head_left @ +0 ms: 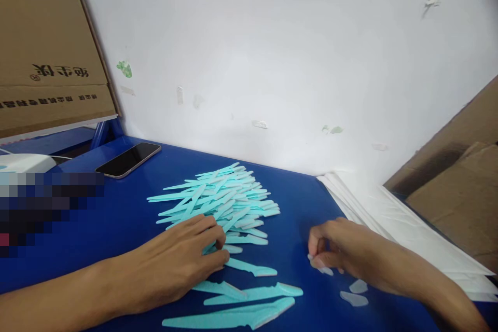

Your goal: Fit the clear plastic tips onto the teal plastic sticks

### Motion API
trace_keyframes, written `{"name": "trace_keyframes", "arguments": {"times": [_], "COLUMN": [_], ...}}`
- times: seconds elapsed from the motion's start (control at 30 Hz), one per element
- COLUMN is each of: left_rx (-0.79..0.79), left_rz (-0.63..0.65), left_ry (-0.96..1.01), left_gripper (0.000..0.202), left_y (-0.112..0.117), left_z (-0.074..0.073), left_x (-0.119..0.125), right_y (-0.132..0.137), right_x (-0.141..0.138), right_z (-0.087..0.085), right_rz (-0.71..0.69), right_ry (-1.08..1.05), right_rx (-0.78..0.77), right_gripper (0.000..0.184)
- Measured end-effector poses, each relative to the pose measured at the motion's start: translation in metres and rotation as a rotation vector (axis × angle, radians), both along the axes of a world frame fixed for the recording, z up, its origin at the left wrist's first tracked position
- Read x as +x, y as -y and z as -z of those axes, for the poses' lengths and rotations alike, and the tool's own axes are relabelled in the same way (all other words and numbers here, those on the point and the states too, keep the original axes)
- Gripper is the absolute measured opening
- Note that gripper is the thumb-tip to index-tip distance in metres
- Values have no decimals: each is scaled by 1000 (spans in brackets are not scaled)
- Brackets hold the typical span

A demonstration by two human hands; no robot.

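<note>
Teal sticks point(225, 199) under left hand point(175, 264); wall point(272, 62) close behind.

1. Our left hand point(182, 259) lies palm down, fingers curled inward, forearm entering from lower left.
2. Our right hand point(334, 249) is loosely fisted, thumb and fingertips pinched together, forearm entering from lower right.

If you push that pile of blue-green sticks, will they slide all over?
Probably yes: the sticks are thin, flat, loosely heaped on the smooth blue table, so they should slide and scatter. They look like light plastic, likely stiff. Being flat, rolling seems unlikely.
</note>
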State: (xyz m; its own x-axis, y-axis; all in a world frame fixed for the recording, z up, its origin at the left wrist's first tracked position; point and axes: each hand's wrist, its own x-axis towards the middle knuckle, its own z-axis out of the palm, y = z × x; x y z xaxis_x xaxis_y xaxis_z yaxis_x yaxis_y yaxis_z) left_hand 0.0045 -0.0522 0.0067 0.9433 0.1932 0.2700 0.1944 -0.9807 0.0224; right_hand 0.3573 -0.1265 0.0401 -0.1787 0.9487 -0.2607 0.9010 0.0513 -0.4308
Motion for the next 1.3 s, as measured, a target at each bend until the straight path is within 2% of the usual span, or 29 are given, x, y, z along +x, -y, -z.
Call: {"name": "trace_keyframes", "arguments": {"times": [0.13, 0.23, 0.33, 0.43, 0.57, 0.67, 0.87, 1.13, 1.3], "left_rx": [39, 45, 13, -61, -146, -133, -78, -56, -85], "left_rz": [-13, -10, -32, -65, -121, -143, -199, -211, -190], "left_ry": [10, -26, -10, 39, 90, 175, 276, 326, 374], "left_gripper": [13, 18, 18, 16, 18, 20, 17, 13, 15], "left_y": [2, 3, 1, -1, -1, -1, -7, -8, -7], "left_z": [-2, -1, 3, 5, 3, 2, 6, 7, 7], "left_x": [-1, -2, -2, 0, 0, -1, -2, -2, -2], "right_y": [-10, -16, -16, -15, -13, -13, -9, -7, -7], "right_x": [-13, -27, -42, -52, -56, -56, -58, -60, -63], "right_z": [-5, -4, -2, -2, -2, -3, -8, -6, -3], "right_rz": [6, 38, 31, 31, 89, 121, 140, 100, 83], "right_ry": [-11, -41, -60, -111, -300, -389, -354, -357, -369], "right_rx": [124, 220, 350, 431, 394, 429, 610, 545, 573], "right_gripper": [12, 15, 26, 21, 15, 19, 28, 31, 30]}}
